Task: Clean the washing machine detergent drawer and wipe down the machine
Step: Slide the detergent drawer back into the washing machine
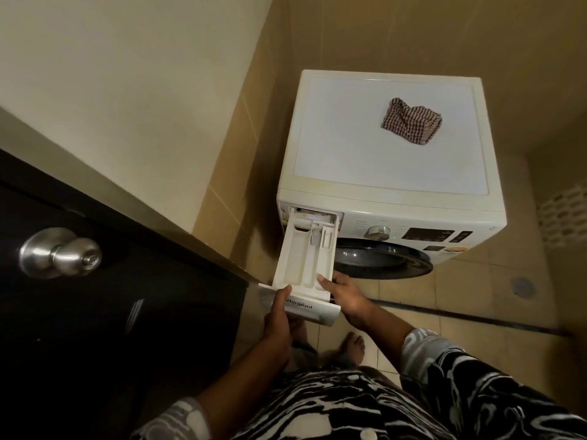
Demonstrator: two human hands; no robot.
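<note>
The detergent drawer juts toward the person from its slot at the upper left of the washing machine front. It is drawn out nearly full length, with only its far end inside the housing. It looks like a light, stiff, hollow plastic tray, probably slick with residue and thin enough at the walls to crack if twisted. The sturdy front panel and side walls therefore seem the sensible places to hold.

Both hands are on its near end. The left hand wraps the left part of the front panel, thumb on top and fingers underneath. The right hand grips the right side wall, thumb over the rim of the rightmost compartment. The tray runs away from the 2 grips toward the machine.

A checked cloth lies crumpled on the machine's top, far right, well apart from the drawer.
</note>
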